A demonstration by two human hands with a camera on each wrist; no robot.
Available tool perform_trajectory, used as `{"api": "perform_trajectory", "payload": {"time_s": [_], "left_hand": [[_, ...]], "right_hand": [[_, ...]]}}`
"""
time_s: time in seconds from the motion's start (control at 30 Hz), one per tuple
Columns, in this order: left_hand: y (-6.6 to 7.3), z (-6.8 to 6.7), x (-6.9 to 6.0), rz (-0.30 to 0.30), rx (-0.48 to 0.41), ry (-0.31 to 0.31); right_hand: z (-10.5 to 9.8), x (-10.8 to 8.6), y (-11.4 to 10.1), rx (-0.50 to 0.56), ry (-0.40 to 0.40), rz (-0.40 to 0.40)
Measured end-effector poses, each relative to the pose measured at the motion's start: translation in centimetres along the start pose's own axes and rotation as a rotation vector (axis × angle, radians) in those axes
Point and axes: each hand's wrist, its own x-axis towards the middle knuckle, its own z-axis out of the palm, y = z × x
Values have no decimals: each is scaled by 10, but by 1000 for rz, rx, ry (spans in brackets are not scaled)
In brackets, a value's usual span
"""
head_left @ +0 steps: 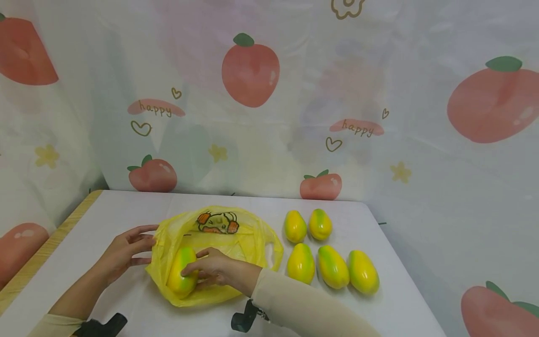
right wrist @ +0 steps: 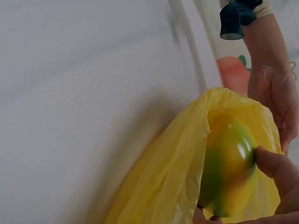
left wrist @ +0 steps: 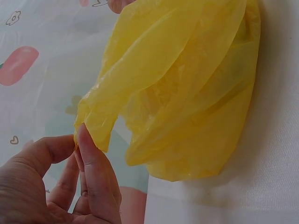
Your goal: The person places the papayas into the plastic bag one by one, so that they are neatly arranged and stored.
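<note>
A yellow plastic bag (head_left: 248,234) with a cartoon print lies on the white table, its mouth facing the person. My left hand (head_left: 125,252) pinches the bag's edge between thumb and finger, as the left wrist view shows with the left hand (left wrist: 77,182) at a bag corner. Inside the mouth, my right hand (head_left: 214,267) grips a yellow-green mango (head_left: 182,274). In the right wrist view the thumb presses the side of this mango (right wrist: 229,163), with bag film around it. Some of the right fingers are hidden behind the fruit.
Several more mangoes (head_left: 332,267) stand in two loose rows on the table (head_left: 404,309), right of the bag. A patterned cloth (head_left: 286,154) hangs behind the table. A wooden edge (head_left: 50,243) runs along the left side.
</note>
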Motion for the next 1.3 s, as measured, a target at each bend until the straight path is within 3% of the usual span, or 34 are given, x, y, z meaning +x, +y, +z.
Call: {"api": "perform_trajectory", "payload": {"time_s": [0.53,0.87,1.07,1.3], "left_hand": [[-1,0,1,-6,-5,1],[0,0,0,-12,-12,3],[0,0,1,-20,2,12],[-2,0,2,-26,16,22]], "right_hand": [[-5,-1,-1,-15,-16,2],[-16,-8,-6,-56,-19,-38],[-42,-20,-28,-85,-56,-72],[-97,-35,-68,-120,-44,-116]]}}
